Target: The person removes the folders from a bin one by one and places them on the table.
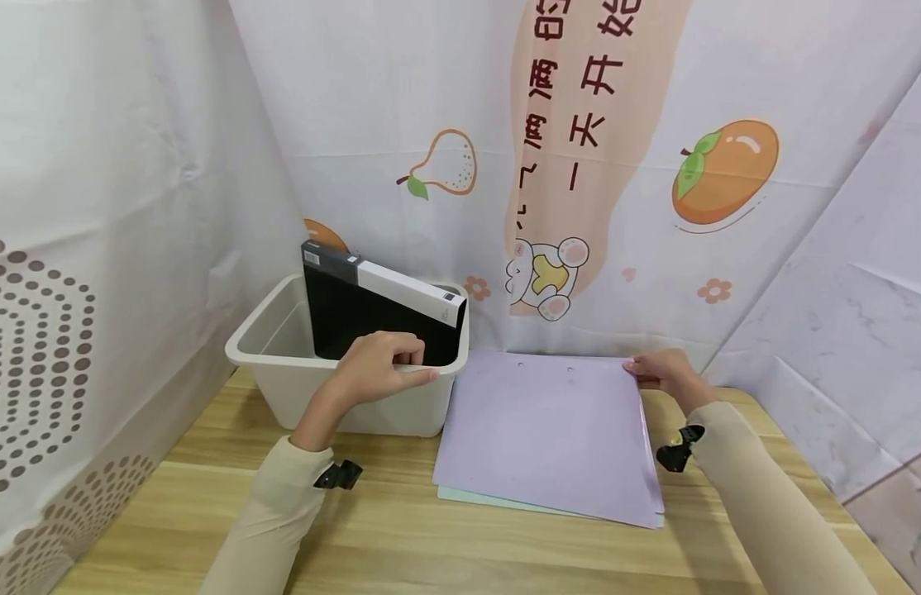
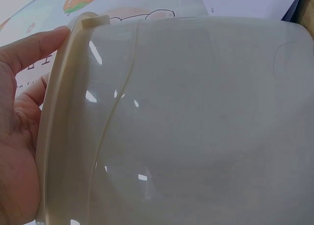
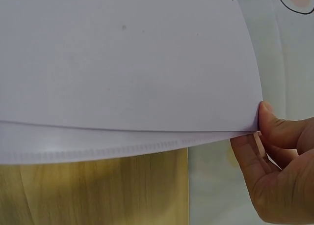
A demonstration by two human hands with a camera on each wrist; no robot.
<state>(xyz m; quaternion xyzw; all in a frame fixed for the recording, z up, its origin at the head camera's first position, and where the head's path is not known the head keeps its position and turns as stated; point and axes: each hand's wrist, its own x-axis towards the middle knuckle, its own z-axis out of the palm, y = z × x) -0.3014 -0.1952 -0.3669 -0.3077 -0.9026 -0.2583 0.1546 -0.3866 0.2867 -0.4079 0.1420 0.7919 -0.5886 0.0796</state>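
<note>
My left hand (image 1: 374, 364) grips the front rim of an off-white plastic bin (image 1: 408, 411), with the thumb along the rim and the fingers curled behind it. In the left wrist view the bin's smooth wall (image 2: 206, 112) fills most of the picture. A black file folder (image 1: 364, 318) with a grey-and-white spine stands tilted inside the bin. To its right lies a light purple file folder (image 1: 550, 438), over a mint green sheet or folder (image 1: 498, 501). My right hand (image 1: 665, 373) pinches the purple folder's far right corner, thumb on top (image 3: 282, 178).
The wood-grain table (image 1: 356, 529) carries everything. Behind it hangs a white printed curtain (image 1: 401, 83) with fruit pictures and writing, close to the bin and the folder's far edge. Another curtain with brown dots (image 1: 36, 355) borders the left side.
</note>
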